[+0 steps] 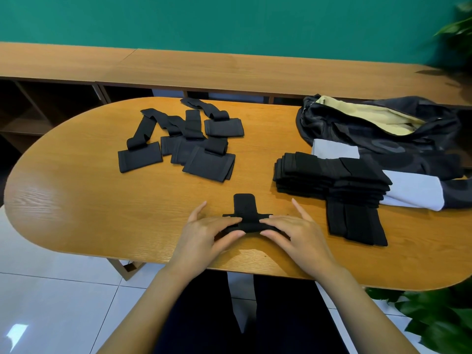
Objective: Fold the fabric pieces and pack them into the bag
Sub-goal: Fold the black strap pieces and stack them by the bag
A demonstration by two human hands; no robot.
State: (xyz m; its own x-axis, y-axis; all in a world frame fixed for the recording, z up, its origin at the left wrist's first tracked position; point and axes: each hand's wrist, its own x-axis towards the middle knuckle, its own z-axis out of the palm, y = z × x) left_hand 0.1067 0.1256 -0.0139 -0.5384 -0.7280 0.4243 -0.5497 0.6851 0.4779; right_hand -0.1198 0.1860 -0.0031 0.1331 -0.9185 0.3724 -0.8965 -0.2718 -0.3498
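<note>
left hand [204,232] and right hand [293,232] pinch the piece [244,208]; uneven rolling could skew the fold or let it spring open.

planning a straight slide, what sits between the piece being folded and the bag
The stack of folded black pieces lies between that piece and the bag, in the head view.

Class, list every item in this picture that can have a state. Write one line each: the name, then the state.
Left hand: pinches the fabric piece.
Right hand: pinches the same piece.
Fabric piece: partly folded, far end flat on the table.
Loose pieces: unfolded, scattered, overlapping.
Bag: open, pale lining showing, lying on the table.
Folded stack: piled at the bag's edge.
</note>
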